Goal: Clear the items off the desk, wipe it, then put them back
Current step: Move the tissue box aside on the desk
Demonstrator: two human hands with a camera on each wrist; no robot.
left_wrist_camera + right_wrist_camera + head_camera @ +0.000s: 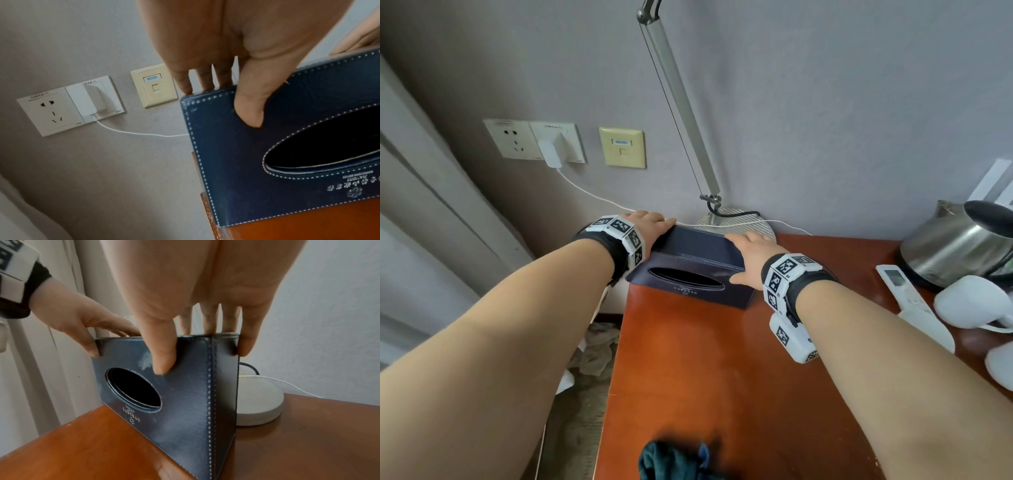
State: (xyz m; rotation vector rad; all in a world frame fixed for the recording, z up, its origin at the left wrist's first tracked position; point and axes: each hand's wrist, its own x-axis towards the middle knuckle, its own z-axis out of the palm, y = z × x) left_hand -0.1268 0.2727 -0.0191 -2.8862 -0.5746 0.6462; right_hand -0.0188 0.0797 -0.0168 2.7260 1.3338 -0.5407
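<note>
While both forearms reach forward over the bench, the left hand and right hand clasp opposite ends of the navy tissue box. Each grip is closed on it, thumb on the slotted face, fingers wrapped behind. The box sits at the bench's far left corner, beside the lamp base.

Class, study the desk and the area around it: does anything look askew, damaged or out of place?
Yes. The navy tissue box, gripped at each end by the left hand and right hand, sits skewed at the desk corner, and its oval slot shows no tissue. Crumpled material lies on the floor beside the desk.
</note>
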